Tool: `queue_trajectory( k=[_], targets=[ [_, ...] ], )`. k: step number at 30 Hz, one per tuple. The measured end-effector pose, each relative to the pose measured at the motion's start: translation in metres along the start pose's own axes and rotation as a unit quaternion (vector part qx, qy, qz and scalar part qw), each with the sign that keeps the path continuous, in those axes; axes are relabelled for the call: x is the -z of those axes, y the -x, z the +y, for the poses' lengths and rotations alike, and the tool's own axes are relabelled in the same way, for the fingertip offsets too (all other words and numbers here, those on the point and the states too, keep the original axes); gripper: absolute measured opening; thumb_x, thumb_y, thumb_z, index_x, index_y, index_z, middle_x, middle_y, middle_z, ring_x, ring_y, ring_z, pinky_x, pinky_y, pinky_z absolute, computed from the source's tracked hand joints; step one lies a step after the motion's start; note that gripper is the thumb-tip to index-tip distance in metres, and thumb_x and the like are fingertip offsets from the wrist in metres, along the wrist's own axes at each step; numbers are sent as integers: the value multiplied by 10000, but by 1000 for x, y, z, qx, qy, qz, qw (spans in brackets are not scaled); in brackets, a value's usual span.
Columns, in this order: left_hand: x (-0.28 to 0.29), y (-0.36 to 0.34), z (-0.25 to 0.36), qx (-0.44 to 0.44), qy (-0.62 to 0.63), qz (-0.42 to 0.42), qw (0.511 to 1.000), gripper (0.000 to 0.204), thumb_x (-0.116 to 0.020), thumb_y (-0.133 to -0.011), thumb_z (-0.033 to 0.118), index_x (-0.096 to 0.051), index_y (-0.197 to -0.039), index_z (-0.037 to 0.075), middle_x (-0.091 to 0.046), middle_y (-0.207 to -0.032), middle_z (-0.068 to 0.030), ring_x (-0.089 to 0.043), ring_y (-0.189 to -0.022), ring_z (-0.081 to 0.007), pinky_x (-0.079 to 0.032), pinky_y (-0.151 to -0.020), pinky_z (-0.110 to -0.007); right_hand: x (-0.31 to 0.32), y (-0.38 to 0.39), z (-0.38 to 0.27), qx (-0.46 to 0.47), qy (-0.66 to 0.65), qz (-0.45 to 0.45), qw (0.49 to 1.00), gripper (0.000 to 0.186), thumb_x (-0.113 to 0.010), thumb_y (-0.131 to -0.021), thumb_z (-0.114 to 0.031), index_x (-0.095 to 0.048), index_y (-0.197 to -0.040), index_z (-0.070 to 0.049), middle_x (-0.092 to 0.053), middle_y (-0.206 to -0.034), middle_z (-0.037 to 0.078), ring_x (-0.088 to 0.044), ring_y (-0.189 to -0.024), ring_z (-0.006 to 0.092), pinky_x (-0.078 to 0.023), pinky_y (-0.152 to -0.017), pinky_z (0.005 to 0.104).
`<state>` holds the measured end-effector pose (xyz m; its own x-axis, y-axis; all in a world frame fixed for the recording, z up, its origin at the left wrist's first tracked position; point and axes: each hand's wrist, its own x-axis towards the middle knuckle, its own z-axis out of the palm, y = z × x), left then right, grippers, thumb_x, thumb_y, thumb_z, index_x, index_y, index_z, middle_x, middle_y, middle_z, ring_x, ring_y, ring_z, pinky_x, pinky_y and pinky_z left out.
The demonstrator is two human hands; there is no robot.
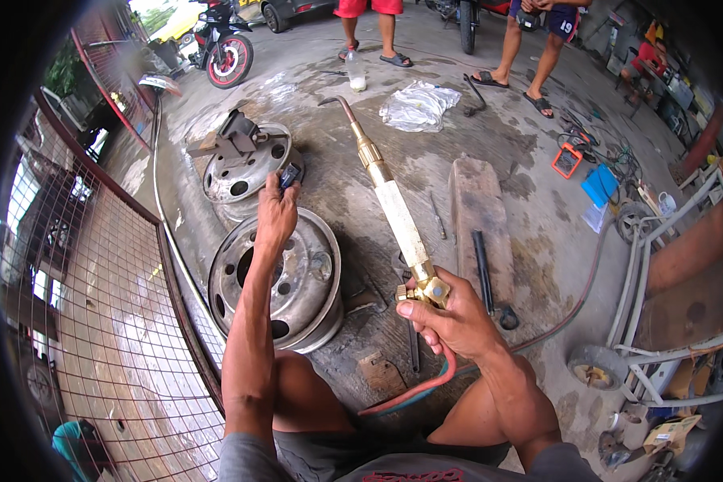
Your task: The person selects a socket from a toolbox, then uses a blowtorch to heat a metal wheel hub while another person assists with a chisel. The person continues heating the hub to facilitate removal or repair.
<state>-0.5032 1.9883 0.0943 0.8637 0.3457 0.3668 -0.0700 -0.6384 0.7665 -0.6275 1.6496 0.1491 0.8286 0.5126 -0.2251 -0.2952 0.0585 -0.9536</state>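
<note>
On the head view, my only feed, I see the right hand (454,317) with its fingers clamped around the brass valve end of a torch (398,217), the thumb lying by a knob. The torch is out in front of the person, tilted up and slightly left, its bent tip pointing left. A red hose (426,390) curves below that hand between the knees, a blue-green one beside it.

The left hand (276,213) reaches forward, fingers closed on a small dark-blue object (289,174) (too small for me to name). I see it above the nearer wheel rim (317,281) and in front of the farther rim (217,181), which has a metal vise (237,138) on top. I cannot tell whether the hand touches either rim.

Right of the torch, a worn plank (478,201) lies on the concrete, with a dark bar (482,269) across its near part.
</note>
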Motion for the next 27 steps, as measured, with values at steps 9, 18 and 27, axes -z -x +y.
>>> queue_trajectory(
  k=[9, 18, 27],
  targets=[
    [-1, -3, -23, 32, 38, -14, 999, 263, -586, -1012, 202, -548, -1214, 39, -593, -899, -139, -553, -842, -251, -473, -817, -375, -6, 0, 6, -19, -2, -11, 1000, 362, -796, -955, -187, -580, -1191, -15, -575, -734, 8, -510, -511, 45, -429, -405, 226],
    [-4, -4, -35, 73, 67, 31, 995, 280, -595, -907, 177, -548, -1093, -27, -563, -895, -147, -517, -845, -252, -454, -824, -377, -5, -2, 8, -12, 8, -22, 1000, 324, -775, -967, -235, -595, -1155, -43, -586, -737, 3, -506, -504, 50, -437, -409, 241],
    [-7, -2, -30, 96, 85, 22, 992, 232, -593, -905, 174, -518, -1017, -14, -489, -848, -90, -449, -812, -206, -423, -775, -368, -3, -2, 8, -2, -13, -28, 1000, 314, -778, -970, -210, -595, -1165, -48, -578, -746, -5, -494, -513, 35, -430, -411, 219]
  ],
)
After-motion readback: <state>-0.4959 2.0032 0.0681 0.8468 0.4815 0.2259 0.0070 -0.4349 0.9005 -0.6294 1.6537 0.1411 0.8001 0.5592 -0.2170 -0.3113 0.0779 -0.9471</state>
